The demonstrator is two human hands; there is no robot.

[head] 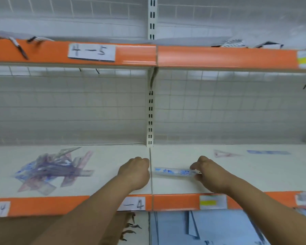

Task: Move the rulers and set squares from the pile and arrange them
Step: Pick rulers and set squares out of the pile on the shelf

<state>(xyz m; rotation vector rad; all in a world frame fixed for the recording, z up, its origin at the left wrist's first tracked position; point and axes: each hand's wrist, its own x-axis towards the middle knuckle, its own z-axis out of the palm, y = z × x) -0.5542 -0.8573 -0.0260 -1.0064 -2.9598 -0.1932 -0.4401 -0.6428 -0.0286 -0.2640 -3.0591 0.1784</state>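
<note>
In the head view, a white shelf (254, 175) with an orange front strip (175, 201) is seen, divided by a seam below a slotted upright (150, 117). On the left bay a loose pile (51, 171) of transparent blue and pink rulers and set squares is heaped, with the pieces crossed over one another. On the right bay, just past the seam, a clear ruler (173, 172) with blue print is laid flat, roughly parallel to the shelf's front. Its right end is pinched by the right hand (210, 174), whose fingers (199, 178) are curled round it. The left hand (134, 172) is placed on the shelf at the seam, just beside the ruler's left end. Its fingers are curled under into a fist, and it cannot be told whether anything is held or whether the ruler is touched. Farther back on the right bay a pink set square (225, 153) is laid flat. A blue ruler (268, 152) lies to its right, apart from it. A paper label (91, 51) marked "4-5" is fixed to the orange edge of the upper shelf (219, 56).
</note>
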